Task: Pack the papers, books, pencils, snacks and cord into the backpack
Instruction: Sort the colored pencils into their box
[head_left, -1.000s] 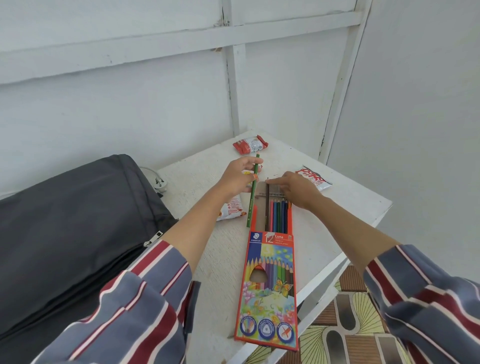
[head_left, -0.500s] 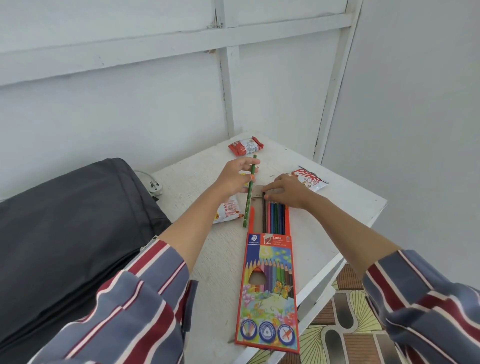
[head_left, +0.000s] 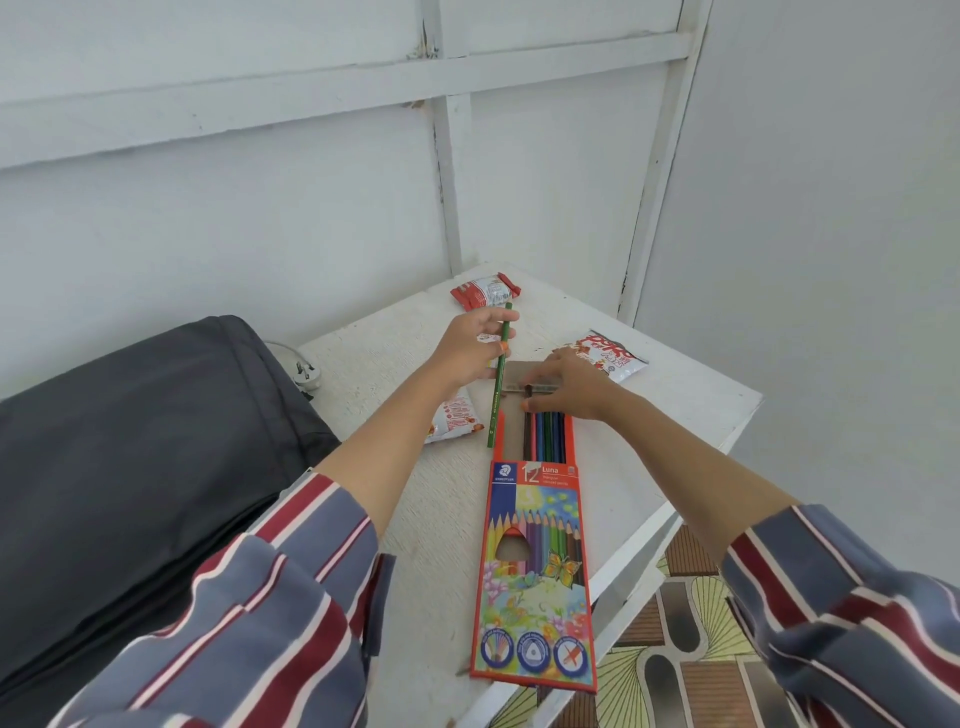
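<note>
A red pencil box (head_left: 535, 571) lies on the white table (head_left: 660, 405), its tray slid out at the far end with several coloured pencils (head_left: 545, 436) in it. My left hand (head_left: 472, 348) grips a green pencil (head_left: 500, 379) just left of the tray. My right hand (head_left: 566, 384) presses its fingertips on the far ends of the pencils in the tray. Three snack packets lie around: one at the back (head_left: 485, 292), one at the right (head_left: 608, 356), one under my left forearm (head_left: 449, 415). The dark backpack (head_left: 130, 457) lies to the left.
A white plug and cord (head_left: 306, 371) sit between the backpack and the table. White walls close in behind and on the right. The table's right edge drops to a patterned floor (head_left: 691, 649).
My left hand has brought the green pencil slightly nearer the tray. My right hand stays on the pencil ends. The view has shifted a little.
</note>
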